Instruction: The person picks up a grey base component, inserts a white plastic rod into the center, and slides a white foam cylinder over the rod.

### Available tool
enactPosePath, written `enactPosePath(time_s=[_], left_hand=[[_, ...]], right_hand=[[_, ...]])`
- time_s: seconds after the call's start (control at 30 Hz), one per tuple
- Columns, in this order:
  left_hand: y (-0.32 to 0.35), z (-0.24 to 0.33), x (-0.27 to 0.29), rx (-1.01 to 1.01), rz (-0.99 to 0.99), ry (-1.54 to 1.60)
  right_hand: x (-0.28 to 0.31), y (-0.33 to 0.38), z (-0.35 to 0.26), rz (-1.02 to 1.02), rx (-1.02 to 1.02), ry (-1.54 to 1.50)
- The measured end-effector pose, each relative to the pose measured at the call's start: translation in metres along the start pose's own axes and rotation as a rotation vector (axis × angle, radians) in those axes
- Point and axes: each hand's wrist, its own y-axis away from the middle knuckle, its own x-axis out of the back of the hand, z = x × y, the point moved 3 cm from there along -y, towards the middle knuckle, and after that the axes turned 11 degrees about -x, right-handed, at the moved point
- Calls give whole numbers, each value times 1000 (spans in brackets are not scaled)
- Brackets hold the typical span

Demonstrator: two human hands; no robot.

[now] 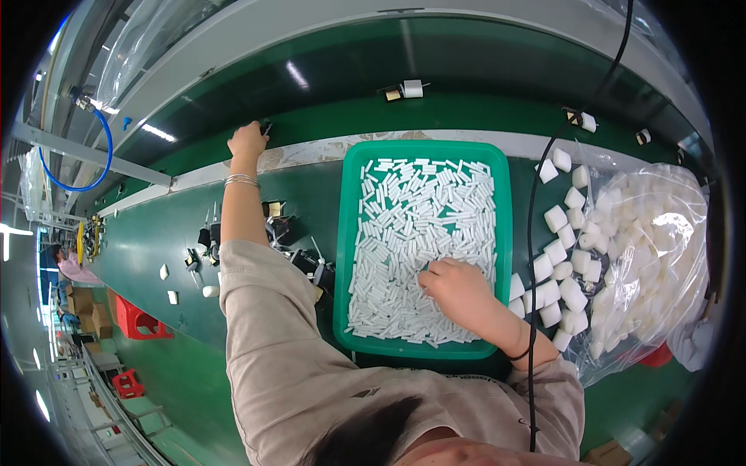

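Both hands are at work well apart. The right hand (458, 289) rests knuckles-up in the green tray (347, 233), fingers curled down into the heap of small white tubes (423, 225); whether it has pinched one cannot be told, since the fingertips are buried. The left hand (247, 141) reaches far forward across the metal strip to the edge of the dark green belt (350, 70), closed around a small dark part (266, 126) that shows just past the fingers.

From here, the risk I see is scatter: the tubes are loose and piled near the tray's rim, so a hasty scoop by the right hand could flick some over the side. The stretched left arm, a bangle at its wrist, passes over the cluster of dark components (284, 233) on the bench and could drag one off.

White caps (561, 256) lie just right of the tray, spilling from a clear plastic bag (660, 241). A black cable (531, 233) hangs between tray and caps.
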Motion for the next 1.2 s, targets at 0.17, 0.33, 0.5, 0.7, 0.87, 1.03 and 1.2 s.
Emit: enactPosePath(time_s=[0.17, 0.33, 0.5, 0.7, 0.87, 1.03, 1.2], left_hand=[[19, 13, 34, -128, 348, 195], [90, 62, 63, -261, 56, 1810], [211, 135, 56, -360, -45, 2287], [291, 179, 60, -493, 50, 2089], [303, 186, 49, -436, 118, 2215], [304, 185, 45, -424, 71, 2256], [303, 185, 45, -415, 48, 2298]], right_hand=[[13, -3, -5, -33, -22, -172], [31, -3, 13, 6, -236, -996], [37, -4, 18, 14, -319, -1319], [45, 0, 11, 78, -255, -1297], [45, 4, 13, 115, -342, -1673], [44, 4, 14, 129, -342, -1741], [43, 3, 16, 141, -335, -1699]])
